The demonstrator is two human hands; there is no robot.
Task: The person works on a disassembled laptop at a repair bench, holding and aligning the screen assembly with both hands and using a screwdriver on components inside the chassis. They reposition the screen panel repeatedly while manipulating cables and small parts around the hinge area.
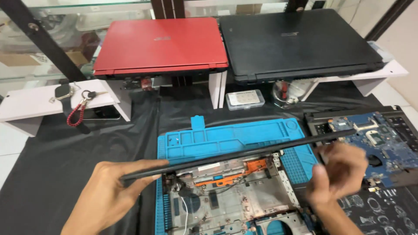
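I had both hands on the thin black laptop screen panel [244, 151], held edge-on above the stripped grey laptop base shell [226, 196]; my left hand [111, 191] pinched its near-left end between thumb and fingers, and my right hand [337, 174] was closed near its right part, though blur hid how the fingers sat there. The panel hung tilted, its right end higher and farther, reaching over the bare blue motherboard [379, 139] at the right.

The risks, as I judged them: a loose right grip could let the panel twist or drop onto the open shell; thin wires [185, 213] lay in the shell near the left hinge corner, and a pull could snag them — I could not tell whether any ran to the panel; the raised end could clip the motherboard.

Room was tight to the right; the blue silicone work mat [226, 137] showed bare compartments on its far side, and the black cloth [65, 152] to the left lay open; the closed red laptop [161, 45] and closed black laptop [296, 41] sat well apart on far white stands.
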